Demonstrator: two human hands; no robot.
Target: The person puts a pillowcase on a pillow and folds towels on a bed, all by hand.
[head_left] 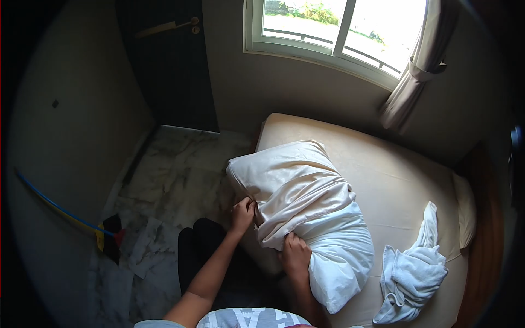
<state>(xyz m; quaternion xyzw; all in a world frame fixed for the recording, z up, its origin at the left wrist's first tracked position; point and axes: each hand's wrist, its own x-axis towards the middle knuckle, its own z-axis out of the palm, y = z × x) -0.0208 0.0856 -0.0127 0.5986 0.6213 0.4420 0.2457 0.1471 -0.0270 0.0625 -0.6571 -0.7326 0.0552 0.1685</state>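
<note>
Pillow (344,249), partly inside pillowcase (290,180), lies on near-left part of bed (383,175). Towel (414,273) sits right of it. Headboard (485,240) stands at right end. Window (336,46) is behind bed; door (167,76) left of window.

- The bare left hand (243,214) has its fingertips partly lost in the folds of the shiny beige pillowcase (298,188).
- The bare right hand (295,253) has its fingertips covered by the pillowcase's hem.
- The puffy white pillow (342,251) is hidden at its upper part inside the case.
- The dark grey door (164,71), white-framed sliding window (328,52) and tied grey-beige curtain (421,68) are cut off by the top edge.
- The scene outside is mostly washed out by glare.
- The curved brown wooden headboard (484,240) fades into the dark right border; a dark, bluish-lit shape (515,134) there is perhaps too dim to identify.
- The patterned grey shirt (249,318) is cut off below.
</note>
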